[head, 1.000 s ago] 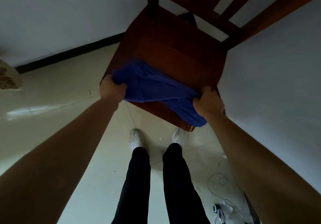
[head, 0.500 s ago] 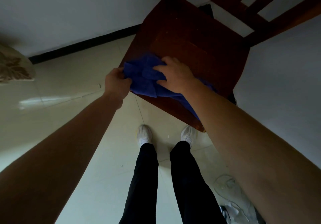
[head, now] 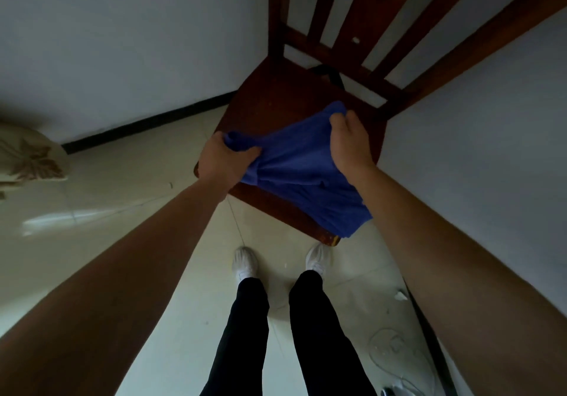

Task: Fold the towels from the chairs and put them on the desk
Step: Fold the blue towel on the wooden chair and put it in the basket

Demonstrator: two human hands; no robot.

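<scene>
A blue towel lies rumpled across the seat of a dark wooden chair, its near end hanging over the seat's front corner. My left hand grips the towel's left end at the seat's left edge. My right hand pinches the towel's far corner, held a little above the seat near the chair back. The cloth is stretched between the two hands. No desk is in view.
The chair stands in a corner between two pale walls with a black skirting board. My legs and white shoes stand on the glossy tile floor just before the seat. A patterned cloth edge shows at left; cables lie at lower right.
My right hand has moved from the towel's left part to its far corner near the chair back, taking hold and pulling it taut. My left hand keeps its grip.
</scene>
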